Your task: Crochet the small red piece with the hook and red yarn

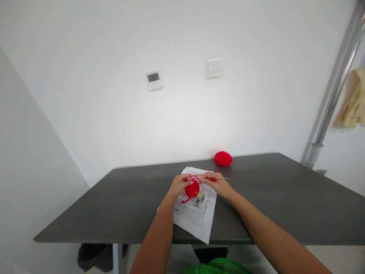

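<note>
My left hand (180,185) pinches the upper left edge of a round red crochet piece (191,189). A small yellow stitch marker (197,194) hangs at its lower right, and a red tail dangles at its lower left. In my right hand (214,182) is a crochet hook (223,178), its red grip between the fingers and its metal shaft sticking out to the right. Red yarn loops between the two hands. A printed paper sheet (195,217) lies beneath them. Whether the hook's tip sits in a stitch is too small to tell.
A ball of red yarn (223,158) rests at the table's back edge by the wall, its strand running toward my right hand. The dark grey table (270,201) spreads to both sides. Below on the left stands a black bin (95,255).
</note>
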### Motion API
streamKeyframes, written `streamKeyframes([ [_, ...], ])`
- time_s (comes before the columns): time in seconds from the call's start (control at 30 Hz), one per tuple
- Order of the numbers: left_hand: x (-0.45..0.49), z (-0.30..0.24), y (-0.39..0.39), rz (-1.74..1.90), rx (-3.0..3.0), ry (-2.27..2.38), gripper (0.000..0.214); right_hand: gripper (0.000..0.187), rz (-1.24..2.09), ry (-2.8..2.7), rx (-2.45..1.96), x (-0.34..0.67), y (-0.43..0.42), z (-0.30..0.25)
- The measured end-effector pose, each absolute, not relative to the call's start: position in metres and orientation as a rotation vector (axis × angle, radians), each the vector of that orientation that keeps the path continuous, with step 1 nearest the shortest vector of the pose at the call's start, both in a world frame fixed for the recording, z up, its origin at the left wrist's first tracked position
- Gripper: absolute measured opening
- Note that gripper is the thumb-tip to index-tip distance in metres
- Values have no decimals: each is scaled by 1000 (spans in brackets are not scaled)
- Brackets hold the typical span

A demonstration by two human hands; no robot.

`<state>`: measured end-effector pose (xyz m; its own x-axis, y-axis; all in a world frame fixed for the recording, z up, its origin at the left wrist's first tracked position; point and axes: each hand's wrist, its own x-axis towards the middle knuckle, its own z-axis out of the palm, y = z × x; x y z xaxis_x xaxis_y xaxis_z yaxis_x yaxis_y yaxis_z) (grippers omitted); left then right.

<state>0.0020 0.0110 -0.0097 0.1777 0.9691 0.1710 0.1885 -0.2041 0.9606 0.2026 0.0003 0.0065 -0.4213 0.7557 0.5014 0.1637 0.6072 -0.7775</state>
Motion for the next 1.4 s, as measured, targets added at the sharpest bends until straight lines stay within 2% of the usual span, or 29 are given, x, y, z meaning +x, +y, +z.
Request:
streamKeyframes([
  [0.3, 1, -11, 11, 1148, 1551, 1153, 29, 26, 1086, -1694, -696, 204, 1, 10],
  [0.57, 0, -16, 10, 1100, 1350, 1040, 39, 29, 1239, -1590, -655, 201, 3, 6],
  [0.73, 3, -10, 4, 1067, 1243, 865, 39, 25, 1160, -1627, -598, 199, 1, 4],
  [1.1, 6, -1, -4, 998, 1209, 749, 49, 21, 746, -1856, -546, 197, -5, 3],
  [1.4, 13, -7, 0, 1066, 1295, 831, 53, 23, 710, -1959, -614, 196, -5, 2],
])
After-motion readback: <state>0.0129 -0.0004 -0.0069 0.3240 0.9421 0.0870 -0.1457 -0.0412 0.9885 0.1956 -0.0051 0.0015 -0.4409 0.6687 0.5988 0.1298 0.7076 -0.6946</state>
